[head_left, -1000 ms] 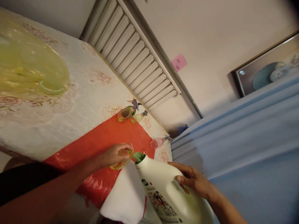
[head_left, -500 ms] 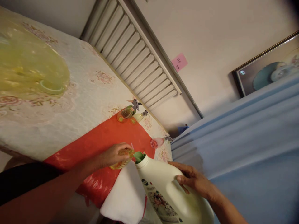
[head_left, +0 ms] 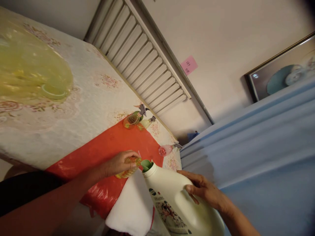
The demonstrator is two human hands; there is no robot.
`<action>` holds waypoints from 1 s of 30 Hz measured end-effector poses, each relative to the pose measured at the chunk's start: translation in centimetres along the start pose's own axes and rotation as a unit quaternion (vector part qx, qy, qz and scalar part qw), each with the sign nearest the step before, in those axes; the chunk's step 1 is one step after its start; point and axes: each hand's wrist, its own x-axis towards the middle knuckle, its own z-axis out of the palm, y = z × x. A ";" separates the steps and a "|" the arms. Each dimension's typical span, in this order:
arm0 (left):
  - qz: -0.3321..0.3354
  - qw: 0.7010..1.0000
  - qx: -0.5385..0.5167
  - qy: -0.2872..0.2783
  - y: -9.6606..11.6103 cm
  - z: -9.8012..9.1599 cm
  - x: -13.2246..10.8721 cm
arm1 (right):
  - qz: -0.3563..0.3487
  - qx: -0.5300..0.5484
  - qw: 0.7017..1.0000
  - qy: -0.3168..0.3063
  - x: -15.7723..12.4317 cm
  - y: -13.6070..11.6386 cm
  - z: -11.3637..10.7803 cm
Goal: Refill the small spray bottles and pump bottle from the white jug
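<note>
My left hand [head_left: 124,162] is closed around a small clear bottle [head_left: 125,173] with yellow liquid in it. My right hand [head_left: 200,188] grips the handle of a large cream-coloured jug [head_left: 169,186] with a floral picture label. The jug is tilted, and its green spout [head_left: 147,166] meets the mouth of the small bottle. Whether liquid is flowing between them I cannot tell. Beneath the bottle lie a red plastic sheet [head_left: 98,147] and a folded white towel [head_left: 134,203].
Two spray bottles, one greenish [head_left: 133,120] and one pale yellow [head_left: 145,124], stand at the sheet's far edge. A pink spray bottle [head_left: 165,150] is nearer the blue curtain [head_left: 265,147]. A yellow-green plastic bag [head_left: 36,65] lies on the floral tablecloth [head_left: 88,85]. A radiator [head_left: 147,55] lines the wall.
</note>
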 end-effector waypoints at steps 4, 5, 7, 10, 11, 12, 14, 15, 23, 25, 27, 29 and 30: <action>0.008 1.000 0.005 0.000 -0.2 -0.1 0.0 | -0.011 0.037 0.999 -0.002 0.2 1.6 0.4; 0.009 1.000 0.008 0.001 -0.2 -0.1 0.0 | -0.014 0.049 0.999 -0.001 0.3 2.1 0.5; 0.005 1.000 0.015 0.000 0.0 -0.2 0.0 | -0.021 0.070 0.997 0.003 0.4 3.3 0.9; -0.002 1.000 0.016 0.001 0.3 -0.2 -0.1 | -0.029 0.078 0.996 0.012 0.4 4.7 1.6; -0.002 1.000 0.015 0.003 0.4 -0.2 -0.1 | -0.033 0.074 0.997 0.016 0.4 4.9 1.8; 0.000 1.000 0.015 0.006 0.4 -0.2 -0.1 | -0.038 0.070 0.997 0.020 0.4 5.1 2.0; 0.000 1.000 0.016 0.009 0.5 -0.1 -0.1 | -0.044 0.061 0.997 0.030 0.4 5.1 2.5; -0.001 1.000 0.017 0.008 0.5 -0.1 -0.2 | -0.046 0.059 0.997 0.036 0.4 5.1 2.6; -0.010 1.000 0.014 0.006 1.4 -0.2 -0.3 | 0.030 -0.038 0.986 0.157 1.4 4.8 2.9; -0.018 1.000 0.019 0.007 1.5 0.0 -0.3 | 0.033 -0.059 0.980 0.190 1.7 4.5 2.6; -0.019 0.999 0.025 0.013 1.4 0.1 -0.4 | 0.018 -0.055 0.973 0.223 2.2 4.2 2.1; -0.010 0.999 0.039 0.020 0.9 0.3 -0.4 | -0.004 -0.020 0.968 0.249 2.8 3.9 1.5; -0.002 0.998 0.052 0.023 0.7 0.3 -0.4 | -0.016 0.004 0.965 0.260 3.3 3.8 1.2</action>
